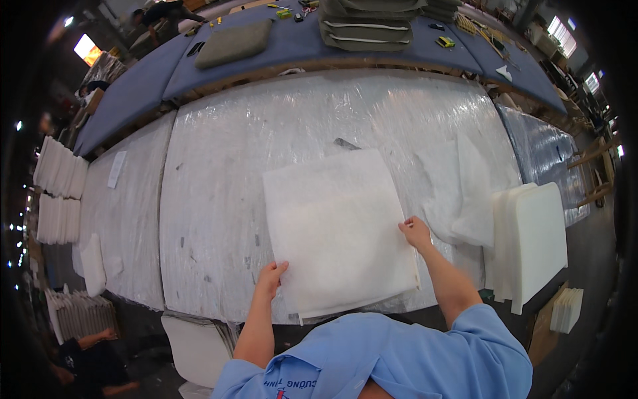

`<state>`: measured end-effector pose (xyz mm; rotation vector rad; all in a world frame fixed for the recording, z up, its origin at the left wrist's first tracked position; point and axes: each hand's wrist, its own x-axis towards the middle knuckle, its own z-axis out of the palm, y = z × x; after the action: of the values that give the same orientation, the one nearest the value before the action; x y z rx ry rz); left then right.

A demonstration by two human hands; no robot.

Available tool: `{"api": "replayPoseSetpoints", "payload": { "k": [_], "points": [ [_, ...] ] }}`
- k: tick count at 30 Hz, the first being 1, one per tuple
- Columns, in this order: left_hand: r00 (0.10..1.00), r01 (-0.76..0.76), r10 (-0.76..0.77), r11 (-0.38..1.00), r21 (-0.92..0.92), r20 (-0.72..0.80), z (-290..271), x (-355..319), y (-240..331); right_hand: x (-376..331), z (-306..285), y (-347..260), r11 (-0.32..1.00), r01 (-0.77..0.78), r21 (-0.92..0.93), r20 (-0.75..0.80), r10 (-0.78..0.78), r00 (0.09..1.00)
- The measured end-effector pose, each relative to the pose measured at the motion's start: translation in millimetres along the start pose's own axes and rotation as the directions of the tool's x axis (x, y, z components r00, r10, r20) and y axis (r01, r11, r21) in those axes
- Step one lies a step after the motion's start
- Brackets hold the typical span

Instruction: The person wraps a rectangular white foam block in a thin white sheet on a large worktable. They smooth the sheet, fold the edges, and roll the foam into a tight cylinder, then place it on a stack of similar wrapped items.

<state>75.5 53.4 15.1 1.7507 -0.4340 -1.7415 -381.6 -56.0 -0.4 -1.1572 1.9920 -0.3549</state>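
Observation:
A square white fabric cushion cover (339, 226) lies nearly flat in front of me on the plastic-wrapped table, its near edge by my body. At its left edge, close to the near corner, my left hand (271, 278) is closed with the thumb against the cloth. Higher up the right edge, my right hand (416, 233) pinches the border between thumb and fingers. Whether anything fills the cover is not plain to see. Beyond my right hand, a crumpled white cloth (462, 193) rests on the plastic.
White foam pads (531, 239) stand upright at the table's right end. Across the back runs a blue padded bench (292, 50) with a grey-green cushion (234, 45) and a stack of cushions (365, 30). More white pads (60, 166) are piled at far left; another person (93, 359) is at lower left.

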Motion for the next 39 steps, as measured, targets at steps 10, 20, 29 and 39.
{"api": "replayPoseSetpoints", "payload": {
  "k": [10,20,29,39],
  "points": [
    [0.971,0.142,-0.132,0.989,-0.036,0.201,15,-14,-29,-35,13,32,0.993,0.082,-0.085,-0.114,-0.092,0.989],
    [0.990,0.127,-0.119,0.985,-0.114,0.070,32,-19,-54,-38,27,54,0.996,0.076,-0.050,-0.091,-0.081,0.993],
    [0.955,-0.074,0.054,0.996,-0.057,-0.292,43,0,-50,-29,-3,31,0.980,0.175,-0.098,-0.238,-0.194,0.952],
    [0.955,-0.089,0.073,0.995,-0.045,-0.288,42,-12,-44,-11,-10,42,0.987,0.133,0.087,-0.153,-0.119,0.981]
  ]
}}
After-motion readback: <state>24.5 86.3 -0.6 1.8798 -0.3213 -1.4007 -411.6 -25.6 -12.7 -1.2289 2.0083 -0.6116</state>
